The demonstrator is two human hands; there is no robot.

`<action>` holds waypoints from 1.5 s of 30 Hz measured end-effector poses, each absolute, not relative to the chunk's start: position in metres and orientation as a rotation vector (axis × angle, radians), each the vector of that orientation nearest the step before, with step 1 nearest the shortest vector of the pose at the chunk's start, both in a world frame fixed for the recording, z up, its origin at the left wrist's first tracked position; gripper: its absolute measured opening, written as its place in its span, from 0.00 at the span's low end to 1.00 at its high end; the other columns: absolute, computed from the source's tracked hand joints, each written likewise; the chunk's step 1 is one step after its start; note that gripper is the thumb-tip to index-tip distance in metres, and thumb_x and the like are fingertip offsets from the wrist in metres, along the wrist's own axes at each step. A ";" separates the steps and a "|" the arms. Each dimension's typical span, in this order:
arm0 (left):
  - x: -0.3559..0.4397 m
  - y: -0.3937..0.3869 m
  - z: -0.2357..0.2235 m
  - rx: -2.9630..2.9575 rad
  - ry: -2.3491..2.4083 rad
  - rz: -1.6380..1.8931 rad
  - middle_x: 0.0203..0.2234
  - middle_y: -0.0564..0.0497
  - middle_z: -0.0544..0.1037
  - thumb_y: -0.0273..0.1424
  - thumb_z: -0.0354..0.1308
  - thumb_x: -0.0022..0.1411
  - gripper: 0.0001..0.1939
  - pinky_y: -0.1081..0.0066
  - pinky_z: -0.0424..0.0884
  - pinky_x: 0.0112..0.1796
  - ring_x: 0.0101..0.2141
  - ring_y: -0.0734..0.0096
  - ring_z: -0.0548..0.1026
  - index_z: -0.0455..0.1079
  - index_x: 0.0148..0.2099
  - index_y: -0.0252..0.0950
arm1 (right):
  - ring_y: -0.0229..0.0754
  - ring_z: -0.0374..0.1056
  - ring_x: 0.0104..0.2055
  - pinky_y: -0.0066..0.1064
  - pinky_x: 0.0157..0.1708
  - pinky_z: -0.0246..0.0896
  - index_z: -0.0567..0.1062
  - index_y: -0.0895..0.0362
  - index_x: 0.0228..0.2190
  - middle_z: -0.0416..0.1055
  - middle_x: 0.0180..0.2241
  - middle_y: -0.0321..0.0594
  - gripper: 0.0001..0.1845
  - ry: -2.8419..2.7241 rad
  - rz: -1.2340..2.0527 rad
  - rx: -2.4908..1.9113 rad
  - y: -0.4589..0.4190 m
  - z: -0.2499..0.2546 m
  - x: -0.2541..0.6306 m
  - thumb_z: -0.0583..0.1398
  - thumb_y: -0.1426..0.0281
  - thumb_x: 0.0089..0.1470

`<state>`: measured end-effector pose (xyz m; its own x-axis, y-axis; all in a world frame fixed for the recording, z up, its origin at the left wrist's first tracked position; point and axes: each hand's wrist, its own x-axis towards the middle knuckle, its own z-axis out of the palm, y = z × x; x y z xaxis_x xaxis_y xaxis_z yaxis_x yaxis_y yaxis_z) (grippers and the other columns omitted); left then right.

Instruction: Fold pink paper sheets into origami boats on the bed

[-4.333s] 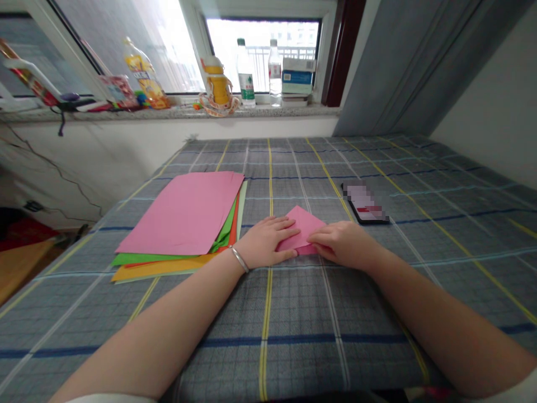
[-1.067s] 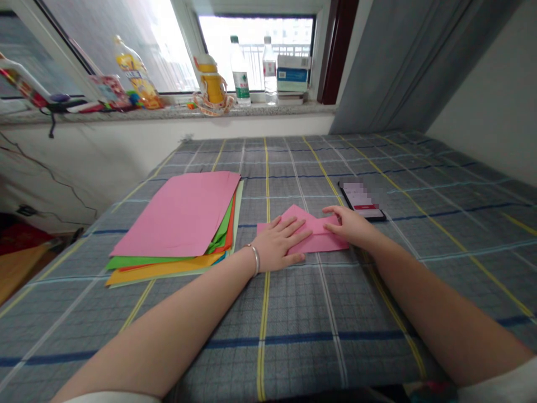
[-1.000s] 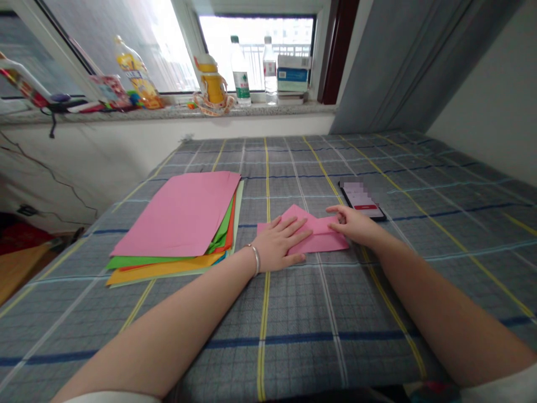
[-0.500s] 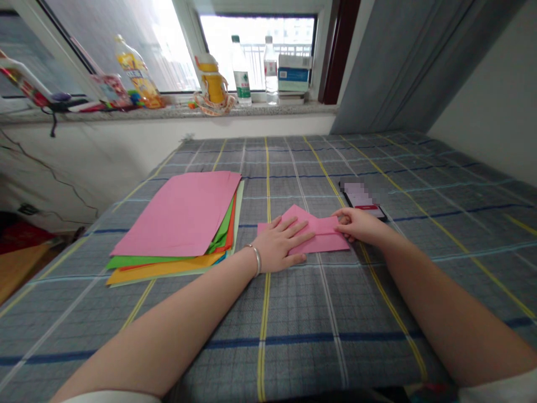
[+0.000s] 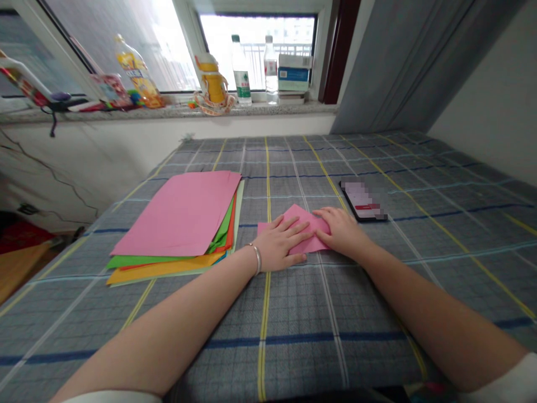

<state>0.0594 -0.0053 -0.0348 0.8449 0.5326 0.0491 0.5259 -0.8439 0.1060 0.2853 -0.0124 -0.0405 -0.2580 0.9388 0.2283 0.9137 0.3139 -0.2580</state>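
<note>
A folded piece of pink paper (image 5: 296,211) lies on the plaid cloth in front of me, its top edge coming to a point. My left hand (image 5: 277,244) rests flat across the paper's left part, fingers spread, and a silver bangle circles that wrist. On the paper's right part lies my right hand (image 5: 343,232), palm down, with thumb and fingers apart and pointing left. It covers the right end of the paper, so the fold there is hidden. The fingertips of both hands are close together.
Left of my hands lies a stack of coloured paper (image 5: 178,210), pink on top. A phone (image 5: 361,200) lies beyond my right hand. Bottles (image 5: 241,73) and a yellow cup (image 5: 213,84) stand on the windowsill (image 5: 168,113). A grey curtain (image 5: 390,61) hangs at the right.
My right hand has let go of the paper's right end and moved left onto its top. The right part of the paper is now covered. My left hand has stayed in place.
</note>
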 end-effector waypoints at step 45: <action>0.026 0.005 0.000 3.038 0.816 -0.075 0.57 0.52 0.70 0.29 0.49 0.64 0.18 0.55 0.56 0.58 0.58 0.59 0.65 0.71 0.54 0.42 | 0.51 0.52 0.64 0.42 0.62 0.47 0.55 0.60 0.57 0.54 0.62 0.57 0.40 -2.012 0.689 -1.795 0.000 -0.044 0.321 0.54 0.77 0.39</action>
